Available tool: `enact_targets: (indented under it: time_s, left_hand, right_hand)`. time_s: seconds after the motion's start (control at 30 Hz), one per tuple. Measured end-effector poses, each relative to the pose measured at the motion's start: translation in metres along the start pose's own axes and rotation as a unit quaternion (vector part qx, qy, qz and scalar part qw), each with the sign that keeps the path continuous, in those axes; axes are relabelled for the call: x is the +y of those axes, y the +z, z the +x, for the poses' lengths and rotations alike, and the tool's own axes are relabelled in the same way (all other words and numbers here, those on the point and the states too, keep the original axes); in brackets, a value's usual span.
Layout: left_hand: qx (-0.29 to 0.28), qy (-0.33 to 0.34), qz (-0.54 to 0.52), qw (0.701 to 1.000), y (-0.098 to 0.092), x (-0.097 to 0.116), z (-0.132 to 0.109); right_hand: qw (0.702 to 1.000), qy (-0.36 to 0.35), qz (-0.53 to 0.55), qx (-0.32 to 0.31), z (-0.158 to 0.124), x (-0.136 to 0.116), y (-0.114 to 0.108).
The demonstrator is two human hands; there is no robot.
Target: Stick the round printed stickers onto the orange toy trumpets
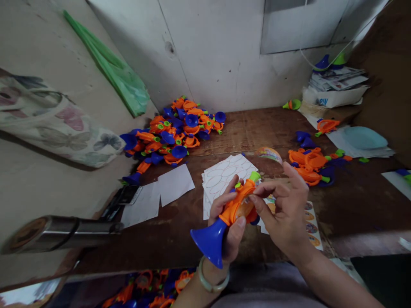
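A toy trumpet (236, 206), orange with a blue bell and a lime-green mouthpiece, lies tilted in my left hand (231, 237). The fingers of that hand are wrapped round its body, and the bell points toward me. My right hand (287, 214) pinches with thumb and index finger at the trumpet's oval side, where a small sticker (246, 199) partly shows between the fingertips. An oval colourful sticker (269, 154) appears at a raised fingertip of the same hand; whether it sticks there I cannot tell. Under my hands lie sticker sheets (313, 224), partly covered.
Toy trumpets are heaped at the back left (180, 128); orange parts (310, 164) lie at right. White sheets with oval outlines (224, 173), blank papers (176, 184), a steel flask (61, 233), a turquoise dish (365, 137) and a paper-filled box (335, 95) surround the work area. More trumpets (154, 288) lie below the table edge.
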State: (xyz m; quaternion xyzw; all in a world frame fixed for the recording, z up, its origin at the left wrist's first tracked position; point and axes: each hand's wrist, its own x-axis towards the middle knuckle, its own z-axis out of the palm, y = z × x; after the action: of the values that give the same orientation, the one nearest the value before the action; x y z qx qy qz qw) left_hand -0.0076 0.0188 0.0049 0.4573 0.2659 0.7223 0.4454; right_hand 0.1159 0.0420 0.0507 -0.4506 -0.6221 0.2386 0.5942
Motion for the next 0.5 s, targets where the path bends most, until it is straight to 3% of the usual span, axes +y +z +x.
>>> enact_targets:
  time_s: [0.1, 0.2, 0.27, 0.33, 0.4, 0.43, 0.5]
  left_hand:
    - [0.004, 0.002, 0.013, 1.0, -0.001, 0.001, 0.0]
    - [0.009, 0.006, 0.004, 1.0, -0.002, 0.004, 0.002]
    - [0.013, -0.005, -0.013, 1.0, -0.001, 0.006, 0.004]
    - [0.009, -0.025, -0.04, 0.999, 0.001, 0.004, 0.004]
    - [0.014, -0.046, -0.068, 0.997, 0.003, -0.002, 0.001]
    - [0.023, -0.059, -0.078, 0.995, 0.004, -0.007, -0.002]
    - [0.044, -0.098, -0.078, 0.991, 0.004, -0.017, -0.011]
  right_hand:
    - [0.997, -0.045, -0.063, 0.012, 0.002, 0.003, -0.001]
    - [0.991, -0.06, -0.102, 0.065, 0.007, 0.013, -0.006]
    - [0.997, -0.024, -0.045, 0.053, 0.01, 0.018, -0.008]
    - [0.995, 0.042, 0.075, -0.042, 0.012, 0.021, -0.008]
    - [0.969, 0.106, 0.189, -0.116, 0.013, 0.021, -0.005]
    - [0.963, 0.119, 0.217, -0.109, 0.015, 0.02, -0.004]
    - [0.974, 0.096, 0.205, -0.015, 0.018, 0.019, -0.004]
